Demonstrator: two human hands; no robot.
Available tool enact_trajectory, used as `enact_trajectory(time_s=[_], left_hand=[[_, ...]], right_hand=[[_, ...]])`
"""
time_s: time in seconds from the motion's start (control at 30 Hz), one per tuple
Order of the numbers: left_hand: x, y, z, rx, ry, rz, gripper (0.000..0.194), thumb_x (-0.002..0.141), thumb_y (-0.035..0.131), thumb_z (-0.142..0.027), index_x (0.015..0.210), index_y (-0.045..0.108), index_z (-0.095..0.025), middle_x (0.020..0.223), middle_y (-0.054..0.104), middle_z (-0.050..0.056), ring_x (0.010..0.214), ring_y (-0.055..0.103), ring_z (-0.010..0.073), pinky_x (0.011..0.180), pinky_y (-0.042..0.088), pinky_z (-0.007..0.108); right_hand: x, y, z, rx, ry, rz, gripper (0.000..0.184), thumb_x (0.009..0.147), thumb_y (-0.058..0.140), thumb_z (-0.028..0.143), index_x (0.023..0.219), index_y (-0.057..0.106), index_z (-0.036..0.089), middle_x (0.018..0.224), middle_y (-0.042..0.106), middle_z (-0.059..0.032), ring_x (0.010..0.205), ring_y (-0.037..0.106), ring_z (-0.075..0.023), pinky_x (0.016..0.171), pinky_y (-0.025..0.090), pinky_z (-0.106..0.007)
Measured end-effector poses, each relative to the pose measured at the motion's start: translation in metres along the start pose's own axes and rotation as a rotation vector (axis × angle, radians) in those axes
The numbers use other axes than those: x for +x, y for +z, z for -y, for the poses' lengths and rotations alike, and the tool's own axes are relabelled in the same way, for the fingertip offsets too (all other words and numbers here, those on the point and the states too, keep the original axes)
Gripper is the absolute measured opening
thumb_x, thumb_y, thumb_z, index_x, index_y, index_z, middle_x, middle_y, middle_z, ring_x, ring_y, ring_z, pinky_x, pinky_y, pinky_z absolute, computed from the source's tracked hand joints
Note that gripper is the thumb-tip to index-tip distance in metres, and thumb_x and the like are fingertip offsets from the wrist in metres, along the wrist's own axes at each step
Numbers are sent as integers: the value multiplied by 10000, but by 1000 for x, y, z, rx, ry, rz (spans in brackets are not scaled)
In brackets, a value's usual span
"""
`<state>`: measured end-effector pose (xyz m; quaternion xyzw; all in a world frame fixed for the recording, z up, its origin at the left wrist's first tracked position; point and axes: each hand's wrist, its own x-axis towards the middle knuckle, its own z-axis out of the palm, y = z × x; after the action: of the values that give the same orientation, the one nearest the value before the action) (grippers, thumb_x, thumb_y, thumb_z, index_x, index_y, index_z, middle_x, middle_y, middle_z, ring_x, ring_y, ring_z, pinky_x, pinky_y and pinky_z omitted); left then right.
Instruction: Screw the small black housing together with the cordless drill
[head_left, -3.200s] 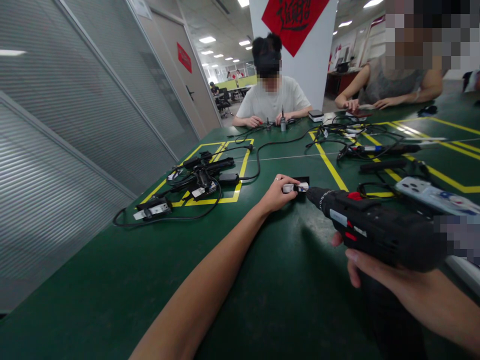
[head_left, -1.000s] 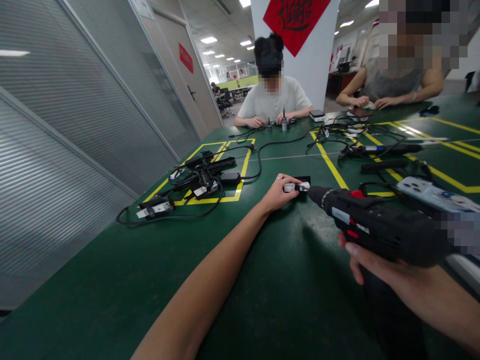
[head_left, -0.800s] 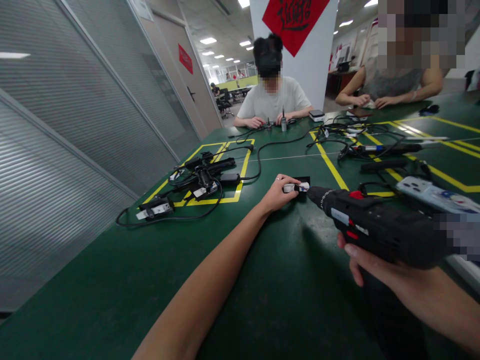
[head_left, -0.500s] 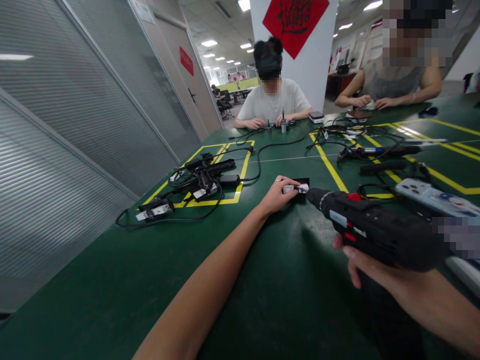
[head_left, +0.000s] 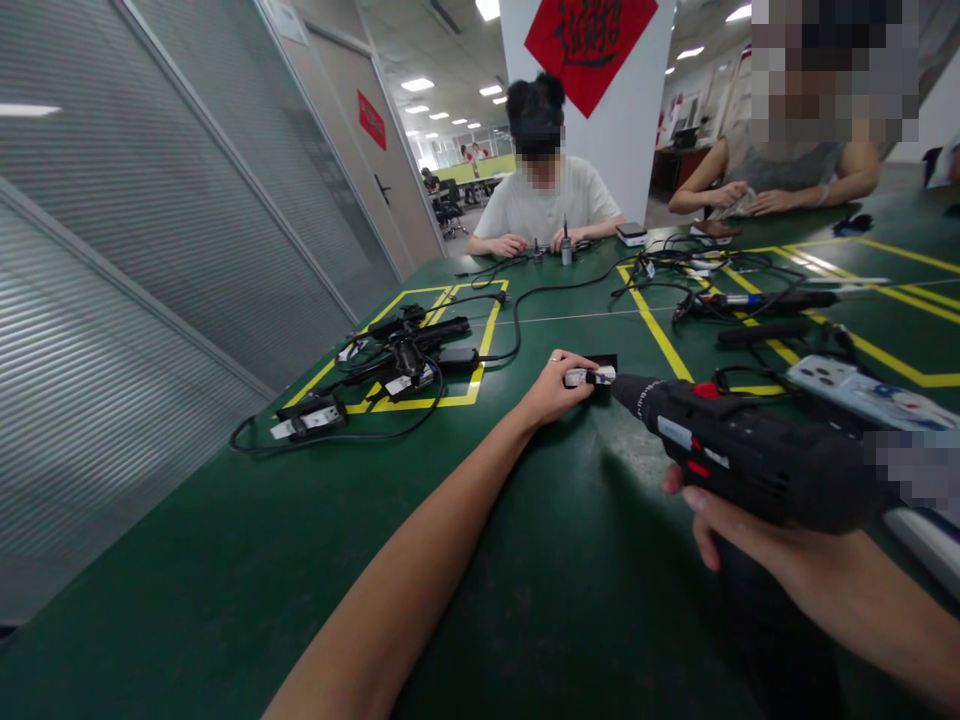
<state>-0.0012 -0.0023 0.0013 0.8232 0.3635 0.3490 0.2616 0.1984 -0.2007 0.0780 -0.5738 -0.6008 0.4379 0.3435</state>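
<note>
My left hand (head_left: pixel 553 388) reaches out over the green table (head_left: pixel 315 560) and pinches a small black part with a white label (head_left: pixel 589 374). My right hand (head_left: pixel 739 545) grips a black cordless drill (head_left: pixel 750 462) with red buttons. The drill's tip sits against the small part by my left fingers. A ring shows on one left finger.
A tangle of black adapters and cables (head_left: pixel 390 365) lies in a yellow-taped square at left. More cables and tools (head_left: pixel 750 295) spread at right, with a white device (head_left: pixel 862 392) near the drill. Two people sit at the far end, hands on the table.
Both hands and the drill stay almost where they were. The view shifts slightly. The person at far right has moved their hands a little.
</note>
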Motion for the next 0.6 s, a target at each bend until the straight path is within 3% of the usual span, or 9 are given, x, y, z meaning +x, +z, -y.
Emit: enact_trajectory(time_s=[0.23,0.37,0.6], left_hand=[[2,-1,0,-8,-40,-9,300,803,479,-179,1057,641,-184,1046,533,54,1038,493,172,1002,363,330],[2,0,2,-9,-55,-14,318,803,438,-146,1040,647,-181,1045,529,52,1047,494,162,1010,358,312],[2,0,3,20,-21,-9,326,759,515,-148,1059,638,-177,1042,521,58,1011,500,166,967,392,316]], right_hand=[[-1,-5,-8,-72,37,-2,348,782,490,604,703,634,297,584,655,45,608,595,-178,666,430,-314],[-2,-4,-7,-89,36,4,364,777,483,612,668,618,292,586,646,43,521,541,-164,540,389,-306],[-2,-3,-9,-79,45,-1,365,773,486,614,670,614,288,561,629,41,512,538,-166,507,377,-303]])
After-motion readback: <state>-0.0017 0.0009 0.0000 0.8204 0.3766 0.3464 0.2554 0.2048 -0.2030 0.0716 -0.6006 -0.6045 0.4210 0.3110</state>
